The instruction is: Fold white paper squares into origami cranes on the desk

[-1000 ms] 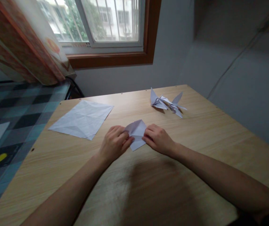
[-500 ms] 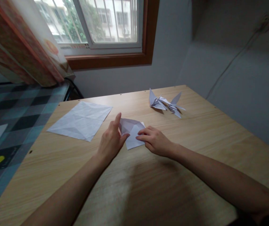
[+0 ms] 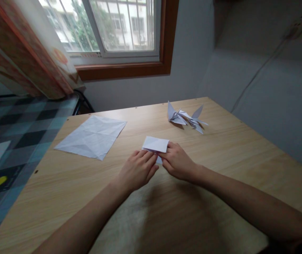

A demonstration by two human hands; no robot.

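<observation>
White and creased, a square sheet (image 3: 91, 137) lies flat at about ten o'clock on the pale wood-grain counter (image 3: 219, 183), with fold lines crossing it. Moving right, my left hand (image 3: 137, 171) is curled, its fingertips closed down on the near-left edge of the folded paper (image 3: 156, 144). That paper sits near the counter's middle, just toward twelve o'clock from both hands. It is a small flat white packet with crisp straight edges and sharp corners. My right hand (image 3: 178, 162) is closed on its right corner, at the packet's three o'clock. I judge the paper very light, thin and limp, quick to slide on the smooth counter and easy to crease wrongly or tear. It is best held at edges and corners with fingertips. At one o'clock, well apart, stand pointed, winged paper figures (image 3: 185, 118).
</observation>
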